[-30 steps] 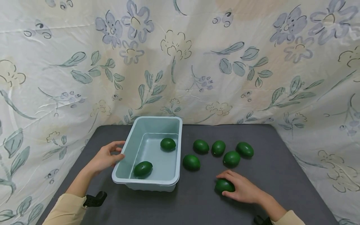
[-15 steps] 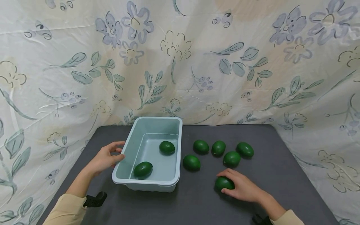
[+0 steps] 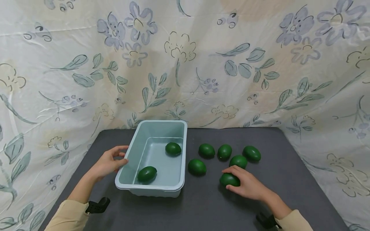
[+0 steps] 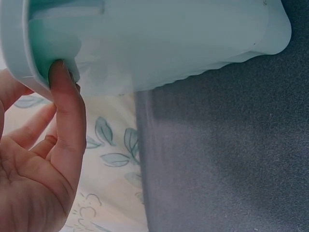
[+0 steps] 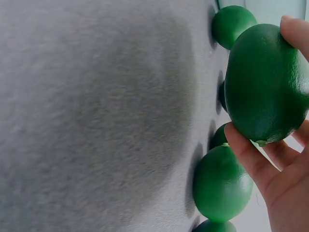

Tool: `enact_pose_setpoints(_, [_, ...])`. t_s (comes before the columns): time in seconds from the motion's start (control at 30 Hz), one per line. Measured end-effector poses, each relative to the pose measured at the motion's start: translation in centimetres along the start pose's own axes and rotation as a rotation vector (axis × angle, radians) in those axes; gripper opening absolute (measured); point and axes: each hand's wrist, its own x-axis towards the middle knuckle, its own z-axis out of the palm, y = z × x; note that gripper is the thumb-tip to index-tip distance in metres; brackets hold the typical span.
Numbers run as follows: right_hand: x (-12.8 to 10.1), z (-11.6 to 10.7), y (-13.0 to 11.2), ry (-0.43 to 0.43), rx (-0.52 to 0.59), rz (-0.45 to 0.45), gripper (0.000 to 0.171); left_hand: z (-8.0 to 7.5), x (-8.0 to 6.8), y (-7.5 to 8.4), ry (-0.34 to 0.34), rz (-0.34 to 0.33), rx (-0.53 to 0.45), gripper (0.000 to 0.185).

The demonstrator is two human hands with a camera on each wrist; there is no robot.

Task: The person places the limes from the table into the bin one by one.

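**One floral cloth (image 3: 179, 64), one dark surface (image 3: 208, 208)**

Hanging behind and at both sides, the cloth frames the dark surface in blue flowers and grey-green leaves. Toward the left stands a pale blue-green tub (image 3: 150, 186), open side up. The left hand (image 3: 108, 164) holds the tub by its left edge, fingers partly bent, thumb tip pressed against it. The right hand (image 3: 245, 183) is curved around a held fruit (image 3: 229, 180), green and smooth, opened only as wide as that fruit; the right wrist view shows it clear of the surface. Two more green fruits lie apart inside the tub, a rear one (image 3: 173, 149) and a front one (image 3: 147, 174). Five loose fruits (image 3: 206, 150) rest on the surface right of the tub. Smallest is a light green stem nub (image 5: 261, 143) on the held fruit.
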Motion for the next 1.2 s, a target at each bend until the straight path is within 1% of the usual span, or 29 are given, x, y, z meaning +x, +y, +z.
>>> enact_pose_setpoints(0.23, [1.2,-0.4,-0.3,0.004,0.008,0.050,0.051,0.0,0.0,0.0,0.000,0.003,0.010,0.061])
enact_pose_setpoints(0.4, [2.1,-0.6,-0.6,0.008,0.011,0.069,0.048,-0.1,-0.1,0.0,0.000,0.006,0.016,0.061])
enact_pose_setpoints(0.63, [3.7,-0.7,-0.7,0.018,0.033,0.059,0.048,0.0,-0.1,0.0,0.002,0.003,0.018,0.061])
enact_pose_setpoints(0.87, [5.6,-1.3,-1.2,0.038,0.047,0.036,0.046,0.1,0.0,-0.1,-0.004,-0.007,-0.040,0.061])
enact_pose_setpoints(1.2, [8.5,-2.3,-1.6,0.046,0.053,0.058,0.048,0.1,0.0,0.0,0.001,-0.017,-0.022,0.061])
